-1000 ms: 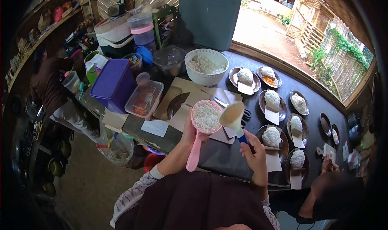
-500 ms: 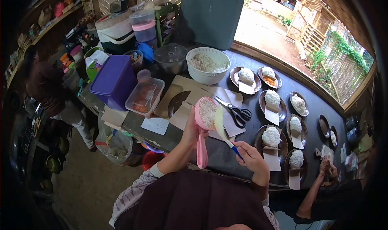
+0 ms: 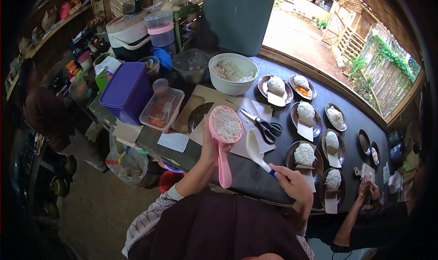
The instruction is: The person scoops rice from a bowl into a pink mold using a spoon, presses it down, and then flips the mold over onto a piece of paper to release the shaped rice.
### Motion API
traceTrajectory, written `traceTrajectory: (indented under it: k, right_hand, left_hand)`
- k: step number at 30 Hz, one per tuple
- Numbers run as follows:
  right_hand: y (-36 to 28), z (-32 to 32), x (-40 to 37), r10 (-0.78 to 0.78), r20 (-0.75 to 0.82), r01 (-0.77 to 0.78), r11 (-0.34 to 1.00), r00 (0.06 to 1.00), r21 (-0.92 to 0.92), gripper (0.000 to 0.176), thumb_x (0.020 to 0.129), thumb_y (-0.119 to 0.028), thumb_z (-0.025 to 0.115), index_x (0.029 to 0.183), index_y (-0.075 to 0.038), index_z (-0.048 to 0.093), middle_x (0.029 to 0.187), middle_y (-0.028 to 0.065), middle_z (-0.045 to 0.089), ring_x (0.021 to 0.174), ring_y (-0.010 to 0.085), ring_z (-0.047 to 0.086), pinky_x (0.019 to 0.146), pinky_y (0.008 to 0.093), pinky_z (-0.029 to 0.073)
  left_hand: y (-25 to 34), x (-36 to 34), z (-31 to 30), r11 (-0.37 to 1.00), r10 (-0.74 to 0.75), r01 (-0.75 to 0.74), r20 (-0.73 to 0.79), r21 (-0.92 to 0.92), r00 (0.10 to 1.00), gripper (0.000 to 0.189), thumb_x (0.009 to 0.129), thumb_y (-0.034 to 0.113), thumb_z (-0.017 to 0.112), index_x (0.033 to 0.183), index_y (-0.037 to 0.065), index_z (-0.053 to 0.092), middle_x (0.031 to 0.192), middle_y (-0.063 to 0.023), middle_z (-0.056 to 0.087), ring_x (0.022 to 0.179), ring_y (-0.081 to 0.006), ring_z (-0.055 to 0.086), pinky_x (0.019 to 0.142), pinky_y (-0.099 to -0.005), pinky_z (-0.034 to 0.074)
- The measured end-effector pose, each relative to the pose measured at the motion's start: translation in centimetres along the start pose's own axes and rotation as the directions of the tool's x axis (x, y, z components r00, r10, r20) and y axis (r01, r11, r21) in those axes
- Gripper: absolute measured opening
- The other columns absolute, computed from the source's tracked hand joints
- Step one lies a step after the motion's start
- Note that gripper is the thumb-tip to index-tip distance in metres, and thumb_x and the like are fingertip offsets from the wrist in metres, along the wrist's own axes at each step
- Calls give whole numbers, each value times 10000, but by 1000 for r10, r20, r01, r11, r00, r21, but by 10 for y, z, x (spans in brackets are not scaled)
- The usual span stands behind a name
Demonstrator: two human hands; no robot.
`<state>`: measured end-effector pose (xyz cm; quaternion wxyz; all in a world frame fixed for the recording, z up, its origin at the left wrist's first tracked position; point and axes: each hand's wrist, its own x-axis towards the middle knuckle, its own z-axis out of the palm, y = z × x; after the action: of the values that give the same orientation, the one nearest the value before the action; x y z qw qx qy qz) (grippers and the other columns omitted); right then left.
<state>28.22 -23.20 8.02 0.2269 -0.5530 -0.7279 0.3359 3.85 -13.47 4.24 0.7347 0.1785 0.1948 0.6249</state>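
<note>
My left hand is wrapped round a pink long-handled scoop whose cup is full of white rice. To its right, my right hand grips the blue handle of a pale rice paddle, apart from the scoop. Black scissors lie partly open on brown paper sheets just beyond. A white basket with more rice stands behind the papers. At the right, several brown plates hold mounds of rice, one of them a near mound with folded card beside it.
A purple box and a clear container of orange food stand at the left. A co-worker's hands hold a pale object at the far right. Another person stands at the left by shelves. A dark upright lid rises behind.
The paddle has moved right, away from the scoop's rim, with my right hand. The scoop has turned so that more of its rice shows. The person at the left has shifted.
</note>
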Motion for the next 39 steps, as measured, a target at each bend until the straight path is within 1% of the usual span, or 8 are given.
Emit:
traceTrajectory:
  k: [6, 9, 11, 18, 21, 25, 28, 39]
  right_hand:
    - [-12, -8, 3, -8, -244, 11, 1000, 970, 12, 306, 864, -141, 586, 1167, -104, 579, 708, 146, 609, 548, 198, 566, 561, 266, 432]
    - [-17, -6, 9, -216, -277, 175, 971, 936, -164, 308, 830, -100, 608, 1138, -97, 605, 726, 117, 636, 603, 190, 617, 581, 261, 449]
    - [-24, -6, 12, -218, -261, 144, 951, 940, -275, 317, 817, -195, 635, 1128, -138, 608, 823, 168, 648, 712, 319, 629, 611, 352, 478]
    - [-31, -19, 23, -233, -442, 96, 945, 866, -311, 319, 804, -193, 652, 1114, -129, 615, 814, 160, 650, 681, 286, 638, 621, 323, 483]
    - [-26, -30, 23, -40, -504, 42, 999, 863, -7, 353, 810, -95, 635, 1158, -75, 582, 728, 138, 629, 590, 145, 555, 598, 269, 446]
    - [-10, -41, 26, -15, -513, 25, 1000, 858, 12, 368, 824, -85, 618, 1181, -31, 551, 708, 104, 597, 611, 119, 513, 604, 259, 440]
    - [-11, -49, 30, 9, -475, -3, 1000, 880, 13, 369, 826, -80, 610, 1186, -28, 544, 742, 116, 600, 639, 114, 516, 624, 257, 441]
    - [-37, -58, 81, -358, -407, 227, 915, 840, -335, 341, 835, -63, 565, 1170, -13, 536, 1003, 236, 614, 928, 353, 612, 797, 349, 467]
  left_hand:
    - [-8, 4, -10, 990, -130, 133, 48, -52, 990, 687, 849, 678, 331, 1224, 119, 465, 928, -86, 610, 374, -85, 392, 276, -175, 281]
    - [-12, 7, -18, 944, -247, 277, 171, -181, 954, 685, 849, 676, 334, 1238, 126, 459, 958, -98, 612, 374, -84, 408, 272, -166, 297]
    - [-15, 7, -20, 936, -310, 332, 168, -117, 936, 675, 846, 676, 339, 1249, 148, 455, 992, -102, 615, 412, -87, 470, 284, -156, 329]
    - [-11, -1, -7, 957, -285, 289, 87, -38, 955, 649, 841, 671, 364, 1256, 181, 458, 1049, -85, 614, 501, -97, 556, 292, -156, 341]
    - [2, -1, -18, 945, -263, 289, 168, -157, 950, 626, 868, 642, 332, 1254, 166, 458, 1047, -81, 617, 529, -86, 567, 294, -152, 336]
    - [22, -4, -30, 967, -183, 174, -29, -184, 983, 662, 836, 678, 359, 1234, 162, 473, 1062, -99, 601, 551, -101, 564, 297, -144, 306]
    - [34, -3, -48, 953, -135, 152, 82, -262, 987, 663, 829, 678, 376, 1228, 159, 475, 1041, -99, 603, 524, -89, 532, 299, -141, 300]
    - [38, 55, -38, 938, -68, 136, 216, -318, 974, 643, 811, 616, 466, 1159, 78, 522, 925, -101, 603, 460, -70, 428, 333, -160, 340]
